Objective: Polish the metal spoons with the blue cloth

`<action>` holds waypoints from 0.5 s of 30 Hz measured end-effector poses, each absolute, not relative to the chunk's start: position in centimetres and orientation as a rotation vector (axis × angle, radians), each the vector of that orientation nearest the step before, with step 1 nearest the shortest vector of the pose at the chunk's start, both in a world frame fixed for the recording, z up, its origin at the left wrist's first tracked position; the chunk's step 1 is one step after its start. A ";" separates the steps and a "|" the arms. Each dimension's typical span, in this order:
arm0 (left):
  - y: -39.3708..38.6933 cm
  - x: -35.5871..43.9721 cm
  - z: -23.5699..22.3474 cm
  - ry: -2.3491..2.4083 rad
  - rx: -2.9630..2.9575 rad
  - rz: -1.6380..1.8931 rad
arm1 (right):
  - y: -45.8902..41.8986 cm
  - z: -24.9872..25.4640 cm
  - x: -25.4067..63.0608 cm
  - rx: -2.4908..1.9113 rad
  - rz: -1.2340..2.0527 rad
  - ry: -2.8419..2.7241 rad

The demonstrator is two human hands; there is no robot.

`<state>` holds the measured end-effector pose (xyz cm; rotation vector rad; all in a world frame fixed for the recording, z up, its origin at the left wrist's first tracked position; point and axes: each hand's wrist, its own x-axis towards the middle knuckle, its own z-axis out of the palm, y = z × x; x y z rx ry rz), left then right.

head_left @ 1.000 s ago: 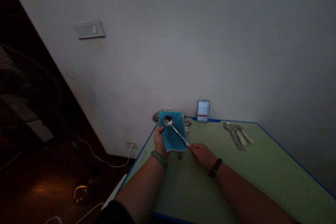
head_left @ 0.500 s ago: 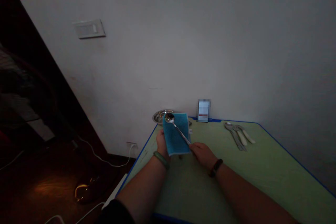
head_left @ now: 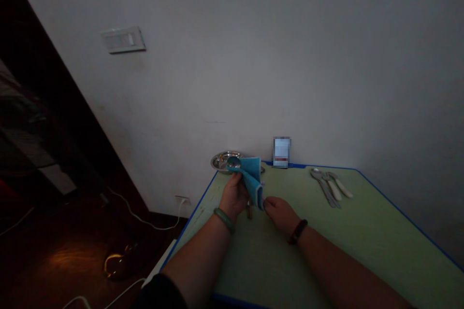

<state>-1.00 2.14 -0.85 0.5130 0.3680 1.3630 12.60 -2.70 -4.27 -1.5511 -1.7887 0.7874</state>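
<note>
My left hand (head_left: 235,198) grips a blue terry cloth (head_left: 253,176), now folded up around a metal spoon. Only the spoon's shiny bowl (head_left: 234,163) shows above the fold, and most of its handle is hidden. My right hand (head_left: 281,215) sits at the cloth's lower right, with its closed fingertips against the fold, where the handle end appears to be held. A small brown object (head_left: 249,211) stands on the table just below the cloth.
The green table (head_left: 326,227) has a blue edge. A steel plate (head_left: 222,160) lies behind the cloth at the far edge. Several spoons and forks (head_left: 328,187) lie to the right. A blurred card (head_left: 282,152) stands against the wall, and a white cable (head_left: 145,224) runs along the floor.
The cloth has gone from lying flat in my left hand to folding up around the spoon, covering its handle. My left hand has moved slightly right.
</note>
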 end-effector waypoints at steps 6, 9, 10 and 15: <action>2.6 -1.2 -1.0 0.395 0.519 1.395 | -2.9 -4.3 12.6 -1.517 0.744 -1.835; 2.6 -1.4 -0.9 0.418 0.483 1.406 | -3.1 -4.2 12.6 -1.479 0.739 -1.861; 2.6 -1.5 -0.8 0.422 0.470 1.414 | -3.1 -4.2 12.6 -1.463 0.733 -1.869; 2.8 -1.7 -0.7 0.437 0.417 1.429 | -3.2 -4.1 12.7 -1.398 0.701 -1.907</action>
